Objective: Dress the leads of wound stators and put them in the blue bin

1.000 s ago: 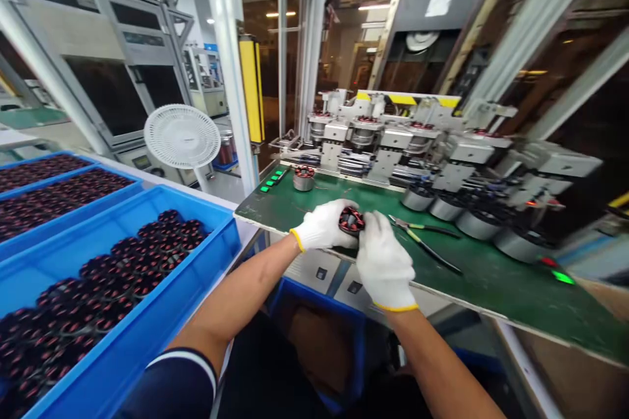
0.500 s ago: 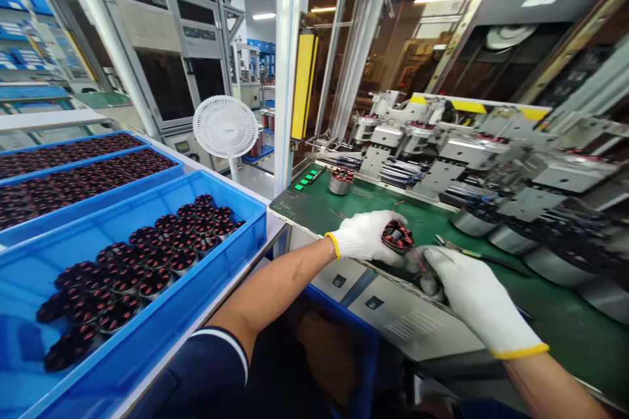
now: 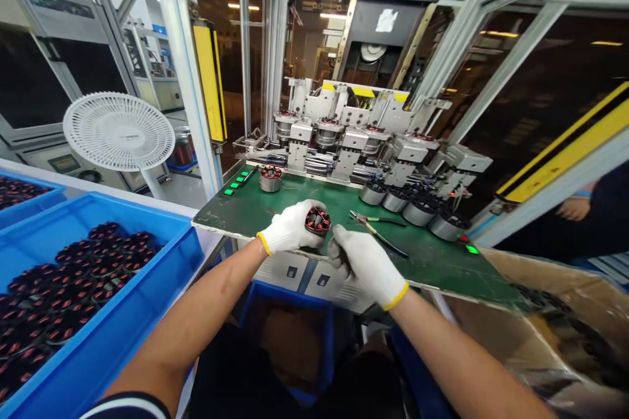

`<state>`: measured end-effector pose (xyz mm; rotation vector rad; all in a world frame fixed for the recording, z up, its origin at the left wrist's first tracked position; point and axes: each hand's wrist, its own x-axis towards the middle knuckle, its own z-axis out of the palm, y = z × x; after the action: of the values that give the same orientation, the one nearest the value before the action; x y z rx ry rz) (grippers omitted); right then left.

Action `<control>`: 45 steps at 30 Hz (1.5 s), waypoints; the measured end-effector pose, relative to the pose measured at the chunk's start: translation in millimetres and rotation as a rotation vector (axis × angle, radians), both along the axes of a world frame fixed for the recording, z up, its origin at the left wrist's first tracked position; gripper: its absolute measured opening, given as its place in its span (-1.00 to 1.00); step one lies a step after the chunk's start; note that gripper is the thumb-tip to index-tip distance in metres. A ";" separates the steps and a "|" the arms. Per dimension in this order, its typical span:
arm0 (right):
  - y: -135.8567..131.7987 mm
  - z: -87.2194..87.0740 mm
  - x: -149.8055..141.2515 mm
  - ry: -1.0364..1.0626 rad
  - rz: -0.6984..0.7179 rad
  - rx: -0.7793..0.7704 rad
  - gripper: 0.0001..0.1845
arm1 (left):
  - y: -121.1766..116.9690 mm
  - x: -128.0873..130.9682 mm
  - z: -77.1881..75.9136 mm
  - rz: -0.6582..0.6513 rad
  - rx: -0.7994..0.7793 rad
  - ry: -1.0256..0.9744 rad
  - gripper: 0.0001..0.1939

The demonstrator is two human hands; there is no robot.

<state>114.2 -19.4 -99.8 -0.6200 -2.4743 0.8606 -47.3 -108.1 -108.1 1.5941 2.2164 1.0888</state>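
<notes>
Gloved left hand (image 3: 289, 228) clenches a wound motor stator (image 3: 318, 222) above the green workbench (image 3: 442, 268); right hand (image 3: 366, 265) empty just beside it; stator likely dense, stiff; best held by the outer rim, clear of its copper windings (image 3: 312, 216).

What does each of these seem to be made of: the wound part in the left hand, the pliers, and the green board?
The wound stator looks like dark stacked steel laminations wound with glossy red enamelled wire, probably copper. The pliers look like dull grey steel with green plastic grips. The green work board looks like a smooth laminated sheet or mat.
</notes>
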 end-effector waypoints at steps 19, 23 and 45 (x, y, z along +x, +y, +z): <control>-53.2 -56.5 -21.7 0.561 0.106 -1.248 -0.69 | 8.3 -21.7 9.6 -0.388 -0.004 -0.207 -0.28; -56.0 -59.4 -20.3 0.424 -0.030 -0.978 -0.68 | 9.1 -25.5 12.0 -0.434 -0.014 -0.212 -0.27; 8.1 36.8 6.6 -0.366 -0.033 1.081 -0.63 | -6.7 15.4 10.7 0.151 -0.082 0.129 -0.29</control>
<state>120.8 -11.3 -63.0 -0.4099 -2.7216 -0.6851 -31.9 -114.8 -97.4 1.5251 2.4662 0.9416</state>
